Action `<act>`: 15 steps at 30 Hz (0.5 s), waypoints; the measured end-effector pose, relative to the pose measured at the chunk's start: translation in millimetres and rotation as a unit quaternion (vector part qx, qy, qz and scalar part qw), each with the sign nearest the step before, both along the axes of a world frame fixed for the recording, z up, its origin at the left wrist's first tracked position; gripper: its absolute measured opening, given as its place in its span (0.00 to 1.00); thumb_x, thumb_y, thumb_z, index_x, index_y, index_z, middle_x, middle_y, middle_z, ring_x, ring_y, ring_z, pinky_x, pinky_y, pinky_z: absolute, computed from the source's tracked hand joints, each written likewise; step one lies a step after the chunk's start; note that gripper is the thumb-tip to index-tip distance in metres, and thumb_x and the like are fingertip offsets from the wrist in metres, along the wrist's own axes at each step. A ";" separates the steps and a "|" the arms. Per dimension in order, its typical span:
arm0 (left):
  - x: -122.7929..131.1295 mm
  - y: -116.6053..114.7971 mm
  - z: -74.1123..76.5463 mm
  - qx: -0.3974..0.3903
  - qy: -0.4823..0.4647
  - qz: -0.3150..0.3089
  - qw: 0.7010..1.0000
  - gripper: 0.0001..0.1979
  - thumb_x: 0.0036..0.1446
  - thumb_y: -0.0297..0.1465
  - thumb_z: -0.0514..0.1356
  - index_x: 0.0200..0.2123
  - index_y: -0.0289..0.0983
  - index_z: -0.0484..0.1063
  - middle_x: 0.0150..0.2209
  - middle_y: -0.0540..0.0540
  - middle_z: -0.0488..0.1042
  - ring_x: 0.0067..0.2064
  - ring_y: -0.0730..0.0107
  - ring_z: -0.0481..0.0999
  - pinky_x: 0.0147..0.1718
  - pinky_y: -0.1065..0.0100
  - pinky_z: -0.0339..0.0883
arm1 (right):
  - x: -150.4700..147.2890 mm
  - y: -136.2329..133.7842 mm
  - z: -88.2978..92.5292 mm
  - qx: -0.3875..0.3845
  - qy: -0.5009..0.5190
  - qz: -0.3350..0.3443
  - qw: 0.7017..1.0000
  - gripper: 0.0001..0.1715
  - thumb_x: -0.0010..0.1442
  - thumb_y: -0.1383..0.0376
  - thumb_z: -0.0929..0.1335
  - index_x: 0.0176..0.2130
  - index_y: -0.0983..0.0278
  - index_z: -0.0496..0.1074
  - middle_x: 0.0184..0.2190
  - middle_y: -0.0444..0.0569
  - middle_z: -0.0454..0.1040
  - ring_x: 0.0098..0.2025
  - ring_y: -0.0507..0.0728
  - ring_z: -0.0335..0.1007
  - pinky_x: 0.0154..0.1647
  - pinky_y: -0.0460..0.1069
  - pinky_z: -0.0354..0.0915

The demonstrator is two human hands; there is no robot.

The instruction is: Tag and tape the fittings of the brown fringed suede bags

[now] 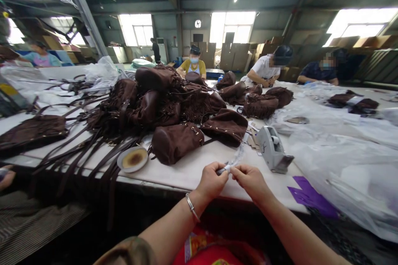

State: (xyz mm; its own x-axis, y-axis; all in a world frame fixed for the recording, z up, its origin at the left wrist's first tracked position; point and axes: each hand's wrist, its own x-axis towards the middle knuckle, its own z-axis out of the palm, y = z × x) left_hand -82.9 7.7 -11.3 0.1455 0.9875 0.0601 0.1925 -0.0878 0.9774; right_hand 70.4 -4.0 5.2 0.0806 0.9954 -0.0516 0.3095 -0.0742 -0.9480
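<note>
My left hand (213, 180) and my right hand (248, 180) meet above the table's front edge, fingers pinched. Between them is a strip of crumpled clear plastic (236, 156), its loose end pointing away from me. Something dark and narrow shows at my left fingertips; its kind is hard to make out. Just beyond my hands lie a brown drawstring bag (177, 141) on its side and another brown bag (225, 126). A grey tape dispenser (273, 149) stands to the right of my right hand.
A heap of brown fringed bags (158, 103) covers the table's middle, with dark straps (102, 159) hanging over the front edge. A round dish (132, 159) with brown residue sits left. Clear plastic bags (348, 174) and a purple piece (312, 196) lie right. Several people work around the table.
</note>
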 end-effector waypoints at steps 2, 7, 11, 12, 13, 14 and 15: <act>0.9 -2.5 1.7 0.053 0.040 0.008 0.998 0.08 0.54 0.32 0.62 0.35 0.34 0.78 0.33 0.45 0.78 0.35 0.67 0.75 0.37 0.68 0.67 | 0.6 1.6 -4.4 0.002 -0.025 -0.011 1.000 0.23 0.54 0.50 0.70 0.19 0.63 0.71 0.15 0.42 0.64 0.20 0.50 0.55 0.22 0.46 0.52; 3.7 -5.4 -2.5 0.181 0.115 0.022 0.976 0.05 0.52 0.25 0.60 0.34 0.35 0.75 0.33 0.44 0.75 0.36 0.65 0.73 0.39 0.65 0.67 | 3.5 -0.1 -10.1 -0.029 -0.018 -0.019 0.999 0.24 0.51 0.48 0.72 0.19 0.64 0.71 0.14 0.42 0.64 0.19 0.49 0.55 0.20 0.46 0.50; 3.8 -6.1 -6.8 0.220 0.129 0.015 0.967 0.06 0.52 0.24 0.59 0.35 0.35 0.73 0.33 0.44 0.74 0.36 0.64 0.72 0.38 0.65 0.67 | 3.4 -3.0 -13.6 -0.079 0.083 -0.017 0.993 0.27 0.48 0.45 0.74 0.19 0.64 0.68 0.15 0.41 0.64 0.16 0.47 0.52 0.17 0.45 0.46; 3.7 -6.3 -7.3 0.229 0.132 0.012 0.964 0.06 0.52 0.24 0.59 0.35 0.35 0.73 0.33 0.44 0.74 0.36 0.64 0.72 0.38 0.64 0.67 | 3.4 -3.5 -14.8 -0.095 0.108 -0.017 0.989 0.28 0.47 0.45 0.74 0.20 0.64 0.67 0.15 0.41 0.64 0.16 0.46 0.51 0.17 0.45 0.46; 3.6 -6.6 -7.7 0.239 0.135 0.009 0.961 0.07 0.53 0.23 0.59 0.36 0.35 0.72 0.33 0.44 0.74 0.36 0.64 0.72 0.38 0.64 0.67 | 3.4 -3.8 -16.1 -0.115 0.133 -0.018 0.984 0.28 0.46 0.45 0.75 0.20 0.64 0.66 0.16 0.41 0.64 0.16 0.46 0.51 0.16 0.44 0.45; 3.6 -7.0 -8.1 0.252 0.138 0.005 0.958 0.07 0.53 0.23 0.58 0.37 0.35 0.72 0.34 0.43 0.74 0.37 0.63 0.72 0.39 0.63 0.68 | 3.6 -3.9 -17.7 -0.140 0.157 -0.017 0.977 0.28 0.46 0.46 0.75 0.21 0.64 0.65 0.16 0.40 0.64 0.16 0.45 0.51 0.16 0.43 0.44; 3.6 -7.4 -8.4 0.267 0.140 0.000 0.953 0.08 0.52 0.22 0.58 0.37 0.35 0.72 0.35 0.42 0.74 0.38 0.61 0.72 0.40 0.61 0.68 | 3.9 -3.8 -19.4 -0.167 0.182 -0.016 0.969 0.28 0.46 0.46 0.76 0.22 0.64 0.65 0.16 0.39 0.63 0.16 0.45 0.51 0.15 0.43 0.44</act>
State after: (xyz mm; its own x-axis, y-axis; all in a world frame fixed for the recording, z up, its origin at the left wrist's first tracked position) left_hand -79.2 0.3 -19.7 0.2293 0.8272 0.5130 0.4403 -0.5582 0.7033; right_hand 74.3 -7.8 -14.1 0.0277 0.9154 -0.4016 -0.0492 -0.4000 -0.9152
